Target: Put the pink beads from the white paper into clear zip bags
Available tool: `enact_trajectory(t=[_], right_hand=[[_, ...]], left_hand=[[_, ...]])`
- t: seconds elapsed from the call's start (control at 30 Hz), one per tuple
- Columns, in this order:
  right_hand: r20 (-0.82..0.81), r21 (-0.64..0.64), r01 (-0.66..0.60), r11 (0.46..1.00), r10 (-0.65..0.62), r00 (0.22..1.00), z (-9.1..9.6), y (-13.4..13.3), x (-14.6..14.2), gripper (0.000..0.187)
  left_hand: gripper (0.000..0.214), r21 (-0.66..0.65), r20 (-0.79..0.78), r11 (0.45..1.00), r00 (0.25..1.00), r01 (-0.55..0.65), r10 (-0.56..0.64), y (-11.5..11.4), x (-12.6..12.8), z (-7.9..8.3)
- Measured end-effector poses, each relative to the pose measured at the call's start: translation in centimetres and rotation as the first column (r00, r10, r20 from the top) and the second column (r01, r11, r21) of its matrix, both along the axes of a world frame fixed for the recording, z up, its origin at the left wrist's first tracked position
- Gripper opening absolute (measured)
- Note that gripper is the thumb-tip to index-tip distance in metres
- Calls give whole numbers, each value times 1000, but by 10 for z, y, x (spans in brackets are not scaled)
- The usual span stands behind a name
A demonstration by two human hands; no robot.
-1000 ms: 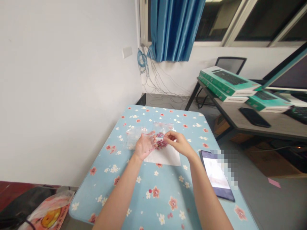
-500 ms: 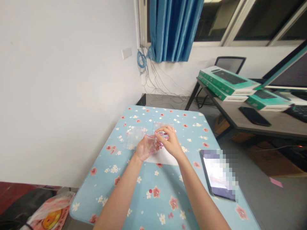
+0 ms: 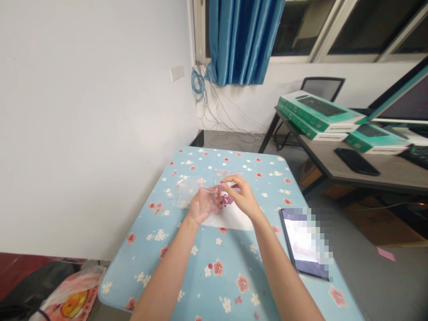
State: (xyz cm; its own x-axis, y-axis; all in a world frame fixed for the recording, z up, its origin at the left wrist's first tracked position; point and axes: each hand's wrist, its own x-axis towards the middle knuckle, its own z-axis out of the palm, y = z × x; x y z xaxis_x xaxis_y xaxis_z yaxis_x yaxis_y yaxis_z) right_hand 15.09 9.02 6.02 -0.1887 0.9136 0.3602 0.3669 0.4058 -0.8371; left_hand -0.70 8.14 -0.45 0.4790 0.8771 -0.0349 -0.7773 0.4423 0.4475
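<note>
Between the hands, just above the tabletop point(image 3: 214, 285): small clear bag point(image 3: 211, 192), pinched at its rim by the left hand point(image 3: 201, 206). Right hand point(image 3: 243, 197) sits just beside it with its fingertips point(image 3: 228, 182) drawn together at the bag's mouth. Can't tell if a bead is in that pinch, too small.

Pink beads point(image 3: 227, 199) are heaped under the right hand's fingers on white paper point(image 3: 234, 217), and the paper lies flat below both hands. Two spare bags point(image 3: 187, 189) lie left of and beyond the left hand. Phone point(image 3: 302, 243) is well right of the right wrist.

Reads as beads going into the bag one pinch at a time. To do it well:
- left thumb and finger spread the mouth, not just clamp it flat
- bag mouth up, directly over the paper, so a dropped bead lands on the pile and doesn't roll off
- release only once the fingertips are past the zip strip
- short travel from pile to mouth, no reaching
</note>
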Motion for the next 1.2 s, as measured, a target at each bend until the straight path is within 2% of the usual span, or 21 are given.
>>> enact_trajectory(t=[0.07, 0.17, 0.27, 0.37, 0.5, 0.73, 0.9, 1.0, 1.1, 1.2], right_hand=[[6, -65, 4, 998, -4, 1000, -1, 2, 8, 18], [191, -159, -28, 987, 59, 980, -8, 4, 18, 16], [445, -226, -41, 973, 140, 885, -15, 3, 19, 12], [601, -250, -25, 968, 175, 779, -21, 1, 14, 11], [708, -240, 30, 970, 153, 690, -25, 1, 5, 13], [781, -183, 58, 981, 109, 615, -27, -1, -2, 15], [782, -165, 70, 984, 87, 617, -28, -3, -8, 15], [754, -166, 61, 984, 87, 651, -28, -2, -7, 14], [644, -172, 46, 984, 77, 761, -26, 0, -1, 15], [419, -207, 2, 978, 87, 904, -20, 3, 8, 14]], left_hand=[[53, -5, 52, 999, 998, -46, 46, 1, -1, 1], [52, -50, 112, 988, 983, -143, 148, 2, -3, 3], [51, -94, 128, 976, 969, -199, 210, 3, -4, 5], [53, -115, 111, 970, 968, -214, 227, 3, -5, 7], [54, -130, 102, 968, 968, -216, 229, 3, -5, 7], [52, -118, 131, 975, 971, -186, 201, 3, -5, 6], [50, -118, 116, 974, 972, -193, 206, 3, -5, 6], [49, -101, 96, 973, 972, -206, 215, 3, -5, 5], [47, -66, 63, 974, 973, -216, 220, 3, -2, 5], [50, -25, -12, 977, 977, -211, 211, 2, 2, 4]])
